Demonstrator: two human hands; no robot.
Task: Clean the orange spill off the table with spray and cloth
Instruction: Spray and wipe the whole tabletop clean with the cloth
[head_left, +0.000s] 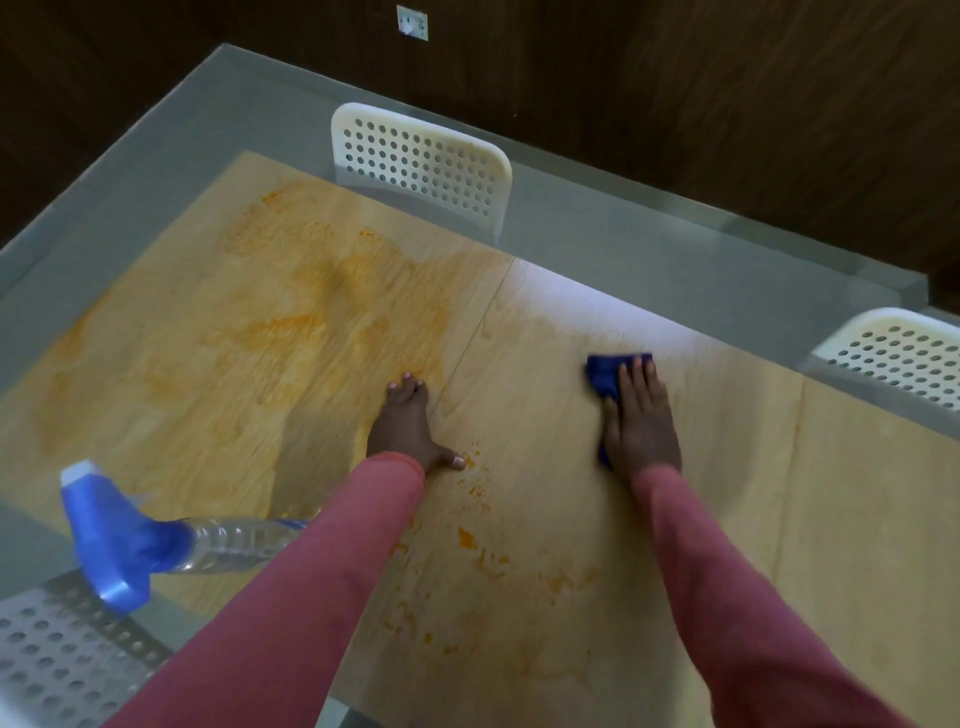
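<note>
Our right hand (641, 415) lies flat with straight fingers on the blue cloth (605, 379), pressing it on the worktop (857, 519). Our left hand (408, 426) rests flat and open on the wood, holding nothing. The orange spill (270, 327) spreads far to the left, with small spots near us. The spray (156, 540) lies on its side by our left arm.
</note>
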